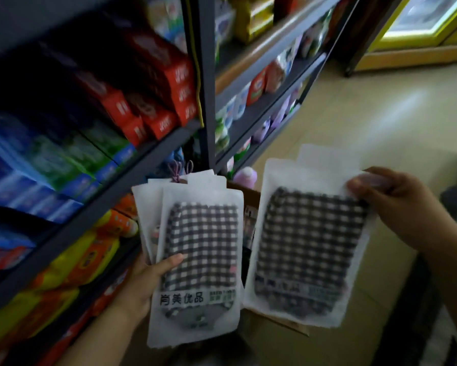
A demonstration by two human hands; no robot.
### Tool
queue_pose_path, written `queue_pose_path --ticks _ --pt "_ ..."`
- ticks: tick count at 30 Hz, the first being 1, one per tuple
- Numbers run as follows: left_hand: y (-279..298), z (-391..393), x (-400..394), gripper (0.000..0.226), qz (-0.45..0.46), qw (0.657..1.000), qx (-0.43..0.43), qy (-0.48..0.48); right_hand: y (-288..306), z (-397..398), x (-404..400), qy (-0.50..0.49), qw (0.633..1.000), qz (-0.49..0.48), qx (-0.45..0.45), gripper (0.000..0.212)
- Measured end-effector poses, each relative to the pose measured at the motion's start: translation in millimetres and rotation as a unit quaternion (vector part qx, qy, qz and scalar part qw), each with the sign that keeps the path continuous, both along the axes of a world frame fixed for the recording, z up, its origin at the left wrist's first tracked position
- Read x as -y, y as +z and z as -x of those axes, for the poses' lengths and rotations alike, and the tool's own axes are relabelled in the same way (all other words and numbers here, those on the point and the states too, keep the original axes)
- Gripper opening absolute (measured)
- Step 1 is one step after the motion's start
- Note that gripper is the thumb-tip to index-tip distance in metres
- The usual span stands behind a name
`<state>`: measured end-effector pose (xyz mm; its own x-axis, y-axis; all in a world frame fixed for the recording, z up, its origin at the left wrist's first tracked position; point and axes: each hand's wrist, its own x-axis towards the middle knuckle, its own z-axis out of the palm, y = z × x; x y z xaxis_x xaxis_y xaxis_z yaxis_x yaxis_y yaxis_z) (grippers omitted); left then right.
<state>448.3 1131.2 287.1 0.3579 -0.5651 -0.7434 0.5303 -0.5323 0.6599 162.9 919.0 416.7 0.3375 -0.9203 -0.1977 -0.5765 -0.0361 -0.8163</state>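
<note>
Left grip [142,283] held a stack of white pouches [203,247] from the lower left edge, thumb [169,261] pressed across the front pouch, fingers hidden behind. Front pouch upright, checked cloth showing through its window, printed label strip near the bottom; at least two more pouches fanned out behind it to the left. Right grip [396,207] pinched the upper right corner of a single checked pouch [309,247], which hung tilted just beside the stack, not touching it; a second white tab peeked out behind its top, can't tell if that was another pouch. Cardboard box [272,322] sat below and behind both. Left of the hands, shelf rack [206,75] carried orange and yellow packs [90,254] low down, blue and green boxes [63,159] above, red boxes [169,83] higher. Pink bottle [244,177] stood by the rack's foot. Farther along, blurred bottles [238,101] on the next bay. Pale floor [380,114] beyond, yellow-framed cabinet [420,27] at the far end
</note>
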Motion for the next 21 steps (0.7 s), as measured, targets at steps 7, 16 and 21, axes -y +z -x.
queue_pose_path --ticks 7,16,21 --pt "77 20 23 0.063 0.047 0.998 -0.036 -0.027 47 -35 14 -0.079 0.993 -0.037 0.082 0.007" --pt "128 45 34 0.058 0.087 0.993 -0.076 -0.006 55 -67 -21 -0.153 0.983 -0.063 0.082 0.017" --pt "158 50 34 0.054 0.072 0.995 -0.068 0.005 63 -62 -29 -0.19 0.971 -0.088 0.113 0.041"
